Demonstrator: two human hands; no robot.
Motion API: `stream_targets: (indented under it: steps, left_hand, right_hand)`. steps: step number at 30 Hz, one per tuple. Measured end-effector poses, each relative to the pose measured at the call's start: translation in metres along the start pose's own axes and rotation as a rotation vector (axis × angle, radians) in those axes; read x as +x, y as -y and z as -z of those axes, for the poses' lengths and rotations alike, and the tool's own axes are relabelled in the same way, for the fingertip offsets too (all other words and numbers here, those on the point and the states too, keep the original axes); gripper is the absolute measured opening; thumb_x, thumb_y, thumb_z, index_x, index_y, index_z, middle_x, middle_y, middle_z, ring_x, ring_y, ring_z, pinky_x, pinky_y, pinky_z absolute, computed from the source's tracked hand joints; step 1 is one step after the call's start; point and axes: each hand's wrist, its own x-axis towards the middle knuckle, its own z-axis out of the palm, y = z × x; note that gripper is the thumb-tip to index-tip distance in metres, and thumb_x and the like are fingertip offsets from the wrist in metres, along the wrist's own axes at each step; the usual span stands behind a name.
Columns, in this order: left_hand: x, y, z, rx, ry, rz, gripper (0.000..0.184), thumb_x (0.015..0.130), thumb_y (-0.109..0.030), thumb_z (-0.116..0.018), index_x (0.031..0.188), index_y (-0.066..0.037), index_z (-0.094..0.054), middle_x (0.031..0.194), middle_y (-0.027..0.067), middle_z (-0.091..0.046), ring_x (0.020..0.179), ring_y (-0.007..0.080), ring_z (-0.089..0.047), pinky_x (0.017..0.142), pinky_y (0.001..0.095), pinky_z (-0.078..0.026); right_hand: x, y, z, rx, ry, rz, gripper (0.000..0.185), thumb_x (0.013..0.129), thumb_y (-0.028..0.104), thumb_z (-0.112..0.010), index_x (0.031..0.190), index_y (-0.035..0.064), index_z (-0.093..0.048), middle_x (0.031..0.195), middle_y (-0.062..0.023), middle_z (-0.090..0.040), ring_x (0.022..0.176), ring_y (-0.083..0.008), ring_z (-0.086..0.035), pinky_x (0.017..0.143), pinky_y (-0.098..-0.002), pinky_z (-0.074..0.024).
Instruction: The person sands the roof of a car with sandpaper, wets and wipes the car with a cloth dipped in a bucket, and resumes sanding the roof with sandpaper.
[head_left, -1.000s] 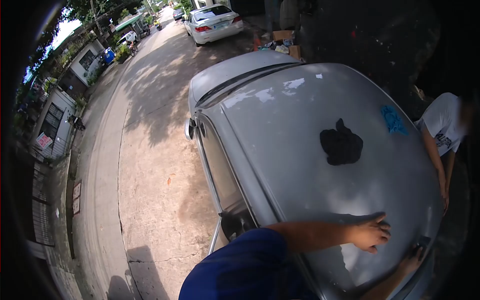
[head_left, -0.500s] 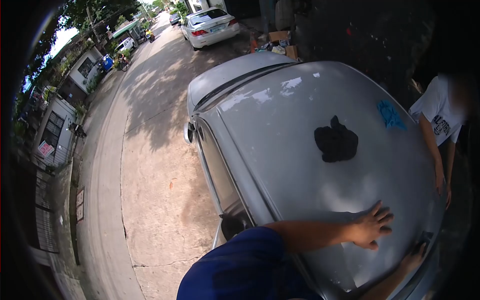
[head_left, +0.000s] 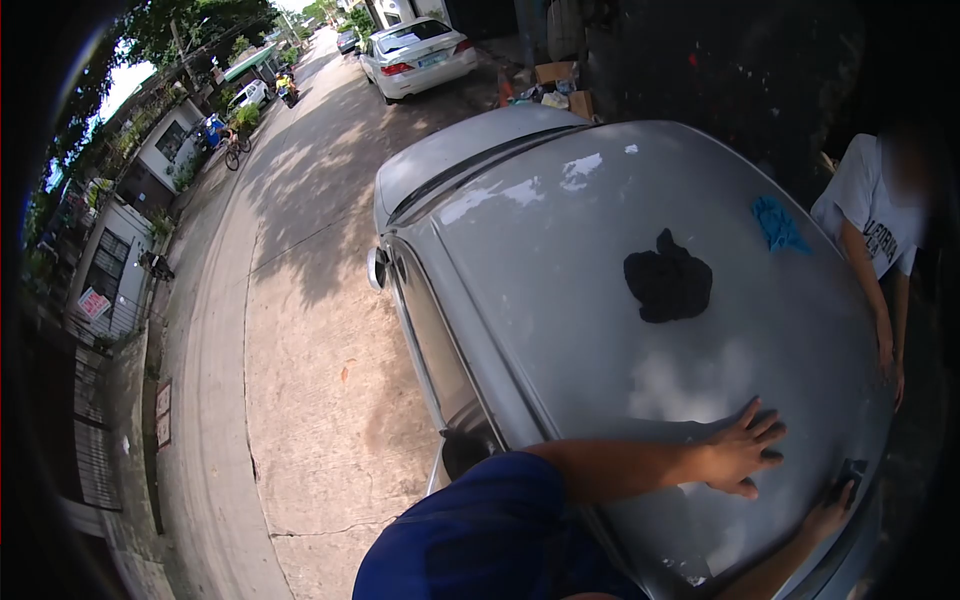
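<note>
My left hand [head_left: 742, 452] lies palm down with fingers spread on the grey car roof [head_left: 560, 330]. Lower right, near the roof's far edge, my right hand [head_left: 828, 512] is closed on a small black pad [head_left: 852, 474] pressed against the roof; its exact kind is too small to make out. A crumpled black cloth [head_left: 668, 280] rests mid-roof, ahead of my left hand. Farther off, by the far side, sits a crumpled blue cloth [head_left: 778, 224]. Neither cloth is touched by my hands.
Across the car stands a person in a white shirt [head_left: 868, 205], hands by the roof edge. The side mirror [head_left: 376, 268] juts toward the road [head_left: 310, 400]. Ahead are a parked white car [head_left: 420, 58] and cardboard boxes [head_left: 582, 102]. A cyclist [head_left: 236, 150] and motorcycle rider [head_left: 287, 88] are on the road.
My right hand and the black pad have shifted very slightly up along the roof edge. My left hand stays put. Down the road, the cyclist and motorcycle rider have come closer.
</note>
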Motion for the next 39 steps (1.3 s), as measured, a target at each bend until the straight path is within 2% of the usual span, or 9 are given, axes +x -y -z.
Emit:
stream_targets:
  steps: [4, 9, 13, 16, 20, 23, 25, 26, 39]
  left_hand:
    - [0.0, -0.002, 0.001, 0.013, -0.01, -0.004, 0.074, 0.092, -0.063, -0.068, 0.148, -0.015, -0.061, 0.165, 0.0247, -0.034, 0.159, 0.0465, -0.02, 0.125, 0.0755, -0.008]
    - [0.001, -0.003, -0.002, 0.046, -0.005, -0.005, 0.073, 0.091, -0.064, -0.068, 0.146, -0.015, -0.064, 0.164, 0.0221, -0.037, 0.157, 0.046, -0.023, 0.125, 0.0755, -0.009]
    - [0.001, 0.0, -0.01, 0.073, -0.042, -0.04, 0.071, 0.092, -0.065, -0.067, 0.147, -0.02, -0.064, 0.164, 0.0203, -0.037, 0.158, 0.0454, -0.022, 0.125, 0.0747, -0.009]
    - [-0.001, 0.004, -0.019, 0.056, -0.103, -0.059, 0.069, 0.093, -0.066, -0.064, 0.147, -0.024, -0.063, 0.166, 0.0199, -0.036, 0.16, 0.0445, -0.02, 0.126, 0.0737, -0.005]
    - [-0.002, 0.0, -0.013, 0.032, -0.084, -0.023, 0.07, 0.095, -0.067, -0.062, 0.151, -0.025, -0.06, 0.168, 0.0194, -0.035, 0.161, 0.0424, -0.019, 0.127, 0.0717, 0.002]
    - [-0.005, 0.005, -0.021, 0.122, -0.207, -0.041, 0.072, 0.095, -0.067, -0.061, 0.153, -0.024, -0.058, 0.168, 0.0182, -0.036, 0.16, 0.0402, -0.023, 0.128, 0.069, 0.001]
    - [-0.001, 0.003, -0.006, 0.13, -0.158, -0.027, 0.076, 0.096, -0.068, -0.06, 0.156, -0.022, -0.055, 0.167, 0.0172, -0.038, 0.159, 0.0396, -0.026, 0.128, 0.067, -0.003]
    - [0.004, 0.004, -0.006, 0.131, -0.139, -0.042, 0.075, 0.097, -0.068, -0.058, 0.157, -0.022, -0.053, 0.167, 0.0171, -0.039, 0.158, 0.0396, -0.027, 0.128, 0.0668, -0.007]
    - [0.007, -0.006, 0.013, 0.106, 0.013, -0.019, 0.07, 0.101, -0.061, -0.059, 0.161, -0.026, -0.048, 0.17, 0.0196, -0.033, 0.159, 0.0446, -0.025, 0.125, 0.0723, -0.015]
  right_hand:
    - [-0.021, 0.015, -0.02, 0.004, -0.005, -0.023, 0.046, 0.106, 0.022, -0.069, 0.138, -0.0102, -0.06, 0.148, -0.0169, -0.055, 0.132, -0.0267, -0.054, 0.111, -0.0386, -0.053]
    - [0.005, -0.013, 0.015, -0.375, 0.083, 0.215, 0.05, 0.106, 0.025, -0.068, 0.14, -0.0101, -0.059, 0.15, -0.0169, -0.053, 0.135, -0.0274, -0.053, 0.111, -0.0386, -0.0522]
    - [-0.007, 0.0, -0.003, -0.033, 0.046, 0.02, 0.051, 0.105, 0.027, -0.07, 0.14, -0.0088, -0.06, 0.147, -0.0159, -0.057, 0.131, -0.0264, -0.055, 0.108, -0.0381, -0.0521]
    - [0.001, -0.006, 0.006, -0.223, 0.083, 0.101, 0.05, 0.104, 0.026, -0.071, 0.14, -0.0079, -0.06, 0.144, -0.015, -0.059, 0.129, -0.0256, -0.057, 0.107, -0.0382, -0.0524]
    - [-0.017, 0.007, -0.027, -0.063, 0.049, -0.015, 0.04, 0.104, 0.025, -0.072, 0.132, -0.0024, -0.065, 0.132, -0.0105, -0.065, 0.118, -0.0216, -0.061, 0.099, -0.0359, -0.0526]
    - [-0.046, 0.022, -0.049, -0.064, 0.035, 0.016, 0.027, 0.104, 0.025, -0.073, 0.121, 0.0049, -0.068, 0.113, -0.0042, -0.068, 0.102, -0.0162, -0.064, 0.091, -0.0338, -0.0511]
    - [-0.04, 0.018, -0.041, -0.081, 0.098, 0.095, 0.031, 0.102, 0.022, -0.075, 0.127, 0.0053, -0.066, 0.11, -0.0039, -0.067, 0.101, -0.0157, -0.063, 0.088, -0.0366, -0.0525]
    - [-0.047, 0.026, -0.057, -0.051, -0.038, 0.053, 0.033, 0.102, 0.019, -0.075, 0.13, 0.0044, -0.065, 0.111, -0.0047, -0.068, 0.101, -0.0158, -0.064, 0.086, -0.0364, -0.0537]
    - [-0.063, 0.044, -0.073, -0.169, 0.09, 0.114, 0.035, 0.105, 0.019, -0.069, 0.135, 0.0013, -0.066, 0.114, -0.0072, -0.072, 0.101, -0.016, -0.068, 0.082, -0.0333, -0.0566]
